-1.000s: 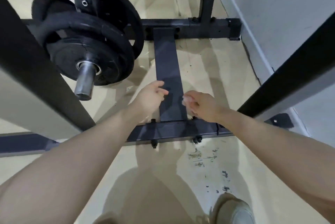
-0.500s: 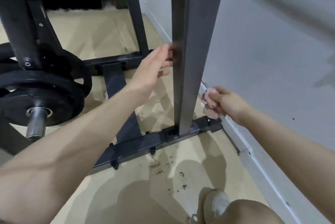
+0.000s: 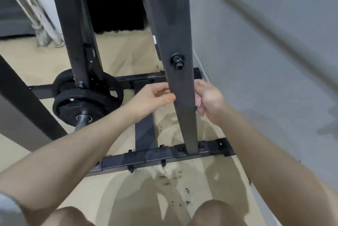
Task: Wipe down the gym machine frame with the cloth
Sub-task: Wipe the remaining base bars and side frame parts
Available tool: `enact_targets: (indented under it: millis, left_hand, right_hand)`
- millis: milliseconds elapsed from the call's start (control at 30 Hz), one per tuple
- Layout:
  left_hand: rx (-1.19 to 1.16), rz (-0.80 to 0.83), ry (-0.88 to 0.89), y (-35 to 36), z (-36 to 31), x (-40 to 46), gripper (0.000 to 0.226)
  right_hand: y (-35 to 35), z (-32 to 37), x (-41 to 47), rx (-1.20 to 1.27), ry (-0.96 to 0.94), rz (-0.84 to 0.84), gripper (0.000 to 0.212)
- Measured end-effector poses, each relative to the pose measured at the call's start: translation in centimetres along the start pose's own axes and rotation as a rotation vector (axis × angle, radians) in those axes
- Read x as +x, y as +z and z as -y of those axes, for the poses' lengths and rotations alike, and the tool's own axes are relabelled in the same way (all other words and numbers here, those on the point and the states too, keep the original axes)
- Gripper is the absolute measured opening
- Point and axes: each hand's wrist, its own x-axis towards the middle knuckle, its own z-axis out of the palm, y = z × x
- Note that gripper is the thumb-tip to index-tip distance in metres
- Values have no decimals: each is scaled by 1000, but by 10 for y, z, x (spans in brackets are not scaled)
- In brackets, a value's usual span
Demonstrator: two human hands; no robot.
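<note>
From the head camera, the dark upright post (image 3: 180, 96) of the gym machine stands in the middle, bolted at its foot into the black base bar (image 3: 164, 156) on the floor. The right hand (image 3: 210, 100) sits against the post's right edge, fingers curled around a small pale pink cloth (image 3: 197, 100), which shows only as a sliver between the fingers and the post. The left hand (image 3: 155, 97) is on the post's left edge at about the same height, thumb laid against the near face and fingers reaching behind it, so it grips the post loosely. Both hands are below the lower bolt (image 3: 177, 61) on the post and well above the base bar.

Half a second ago the right hand held the cloth clear of the post, lower down near its foot, and the left hand only brushed the post's left edge with straight fingers; now both hands close on the post from either side.

Left of the post, black weight plates (image 3: 86, 99) hang on a steel sleeve. A small white label (image 3: 154, 39) shows on the post's left edge, too blurred to read.
</note>
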Motion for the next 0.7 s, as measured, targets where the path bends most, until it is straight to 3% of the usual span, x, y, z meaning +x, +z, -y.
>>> enact_targets:
  millis: [167,267,333,433,500,600,700]
  left_hand:
    - [159,93,-413,-11,-40,-6,12]
    - [128,113,-519,-22,-65,-24,66]
    - [94,14,-517,-34,-96,-39,76]
    - [184,-142,-536,-60,-156,-58,66]
    - [235,-228,-519,-75,-200,-68,48]
    - [421,-155,-508,-90,-268,-84,34]
    - [431,-133,-501,-93,-330,-98,22]
  right_hand:
    - [3,82,-27,113,162,42,45]
    - [10,131,-37,121,202,2,34]
    - [12,159,-50,146,255,-54,26]
    - [11,213,-70,326,333,-100,25]
    - [11,258,-81,214,220,-83,21]
    - [14,335,-96,132,86,-55,25]
    - [16,396,-105,155,61,55,21]
